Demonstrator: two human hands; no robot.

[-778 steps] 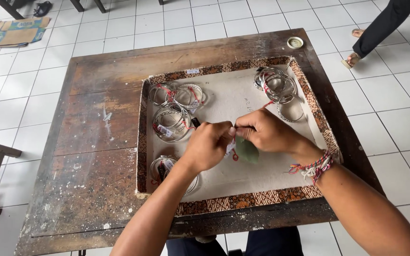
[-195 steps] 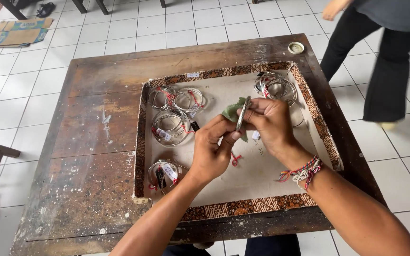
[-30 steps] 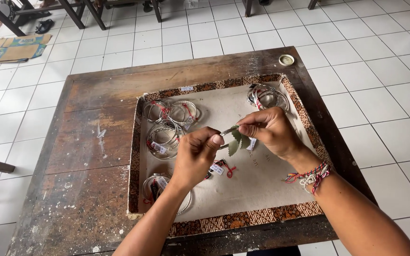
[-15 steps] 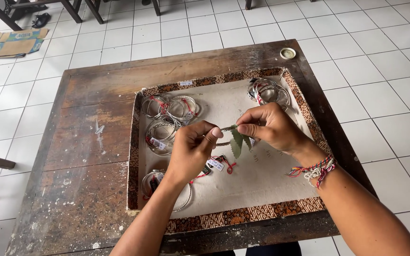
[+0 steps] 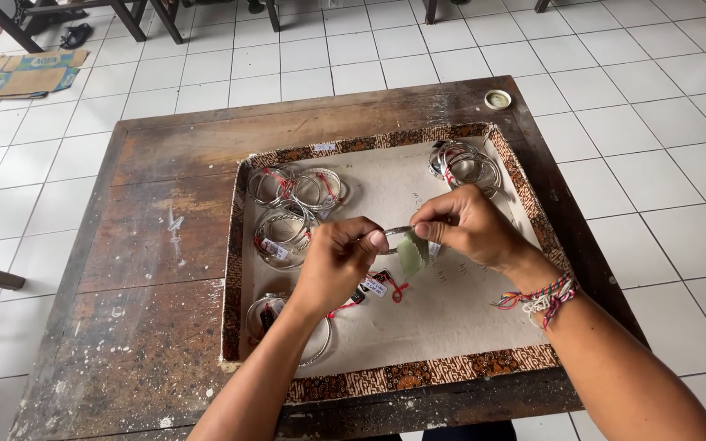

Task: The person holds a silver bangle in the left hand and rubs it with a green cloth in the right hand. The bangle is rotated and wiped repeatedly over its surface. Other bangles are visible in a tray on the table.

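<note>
Left hand (image 5: 338, 263) and right hand (image 5: 466, 227) both pinched shut on silver bangle (image 5: 394, 232) with green cloth (image 5: 411, 253) above tray (image 5: 386, 380); risk of slipping onto bangle piles (image 5: 292, 216), tag string (image 5: 398, 290) snagging.

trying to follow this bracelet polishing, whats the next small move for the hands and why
Probably a short rub of the green cloth along the silver bangle. The left hand and right hand each pinch an end of the bangle above the tray, with the cloth pressed at the right grip, so the metal looks ready to be wiped.
</note>
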